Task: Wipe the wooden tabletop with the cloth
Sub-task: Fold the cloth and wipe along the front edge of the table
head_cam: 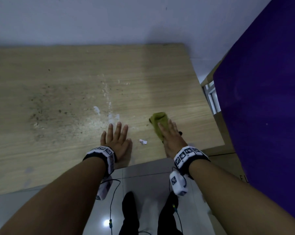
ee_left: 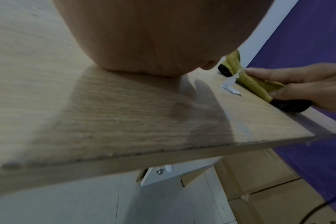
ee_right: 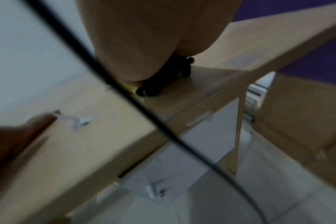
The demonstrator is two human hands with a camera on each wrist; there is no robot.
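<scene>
Cloth (head_cam: pixel 157 123), olive-yellow with a black edge, lies bunched in a long strip near the front right corner of the wooden tabletop (head_cam: pixel 61 92). Its long axis runs from the near edge away toward the wall, leaning slightly left, with the crumpled far end pointing at the back of the table. The right hand (head_cam: pixel 171 138) lies on top of it, fingers extended and close together along the strip; in the left wrist view the fingertips (ee_left: pixel 259 72) press the fabric down while the thumb (ee_left: pixel 290 92) holds its near side, so the cloth is pinned flat against the wood rather than lifted. The left hand (head_cam: pixel 115 141) rests palm down on the tabletop just left of it, fingers straight and slightly spread, holding nothing. Between the two hands lies a small white paper scrap (head_cam: pixel 143 141), apart from both in the head view. Farther out, dark crumbs (head_cam: pixel 46 106) and pale smears (head_cam: pixel 107 99) mark the wood. A purple panel (head_cam: pixel 265 92) stands at the right of the table.
</scene>
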